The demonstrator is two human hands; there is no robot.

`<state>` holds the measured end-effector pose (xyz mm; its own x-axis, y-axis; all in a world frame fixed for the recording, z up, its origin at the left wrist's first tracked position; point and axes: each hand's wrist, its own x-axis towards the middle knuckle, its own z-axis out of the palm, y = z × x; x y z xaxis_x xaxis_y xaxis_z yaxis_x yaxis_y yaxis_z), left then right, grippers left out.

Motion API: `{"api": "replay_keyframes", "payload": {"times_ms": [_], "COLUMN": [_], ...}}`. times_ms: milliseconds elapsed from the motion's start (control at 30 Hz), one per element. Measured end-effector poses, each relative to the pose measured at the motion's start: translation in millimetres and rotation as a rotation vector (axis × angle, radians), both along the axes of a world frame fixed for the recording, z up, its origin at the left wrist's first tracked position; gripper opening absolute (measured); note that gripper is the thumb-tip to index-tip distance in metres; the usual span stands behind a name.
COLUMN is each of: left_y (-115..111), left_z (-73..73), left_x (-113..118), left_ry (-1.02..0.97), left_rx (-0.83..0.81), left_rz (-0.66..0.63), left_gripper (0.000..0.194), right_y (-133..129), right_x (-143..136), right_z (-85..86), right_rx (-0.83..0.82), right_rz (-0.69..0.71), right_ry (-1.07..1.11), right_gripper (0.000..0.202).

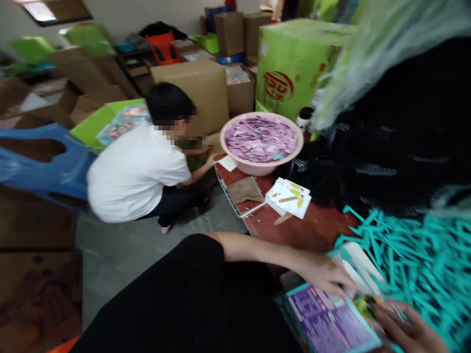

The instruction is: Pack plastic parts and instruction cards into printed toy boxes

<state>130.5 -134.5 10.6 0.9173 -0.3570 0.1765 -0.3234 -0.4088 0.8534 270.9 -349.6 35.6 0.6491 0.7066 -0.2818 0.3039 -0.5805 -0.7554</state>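
Note:
My left hand [327, 274] reaches across from the left, its fingers bent down at the open end of a purple-and-teal printed box [331, 318]; blur hides whether they grip it. At the lower right, my right hand [408, 326] is closed on a clear plastic bag of small colourful pieces [366, 305], held close to the box's opening. A pale box flap [362, 262] stands up behind my left fingers. Beside both hands lies a large heap of teal plastic sticks [412, 260].
A pink basin [262, 167] full of purple packets stands on the red tabletop [324, 223], near picture cards [290, 197] and a brown cloth [245, 190]. Black plastic [397, 132] rises at right. A person in white [136, 171] crouches left, among cartons and a blue stool [40, 162].

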Motion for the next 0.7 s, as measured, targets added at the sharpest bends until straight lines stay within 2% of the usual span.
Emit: {"api": "replay_keyframes", "payload": {"times_ms": [67,133,167,233,300,367,433,467,600,700], "left_y": [-3,-8,-11,-15,-16,-14,-13,-13,-16,-23], "left_z": [-2.7,-6.6,-8.5,-11.5,-14.1,-16.6,-18.6,-19.3,-21.5,-25.3], "left_x": [-10,-19,-23,-30,-35,-39,-42,-42,-41,-42], "left_ry": [-0.023,-0.044,-0.05,-0.061,-0.075,-0.054,-0.019,-0.008,-0.012,-0.069], "left_rx": [0.051,0.064,0.058,0.039,0.03,0.033,0.039,0.041,0.035,-0.023], "left_rz": [0.068,0.098,0.11,0.094,0.099,0.115,0.12,0.119,0.111,0.147], "left_gripper": [0.013,0.012,0.013,0.014,0.015,0.016,0.016,0.016,0.017,0.017], "right_y": [-10,-14,-14,-12,-12,-18,-25,-28,-33,-36], "right_x": [-5,-10,-12,-14,-16,-20,-27,-32,-56,-74], "right_z": [-1.6,2.3,4.1,4.1,-0.3,-4.6,-5.7,-5.3,-6.0,-14.4], "right_rx": [-0.093,-0.129,-0.11,-0.04,-0.036,-0.075,-0.12,-0.13,-0.069,-0.019], "right_rz": [0.03,0.222,0.255,0.191,0.234,0.38,0.527,0.549,0.431,0.427], "right_ry": [0.205,0.305,0.281,0.104,-0.041,-0.036,0.058,0.073,-0.207,-0.306], "right_gripper": [0.049,0.043,0.045,0.046,0.031,0.023,0.024,0.025,0.03,0.04]}}
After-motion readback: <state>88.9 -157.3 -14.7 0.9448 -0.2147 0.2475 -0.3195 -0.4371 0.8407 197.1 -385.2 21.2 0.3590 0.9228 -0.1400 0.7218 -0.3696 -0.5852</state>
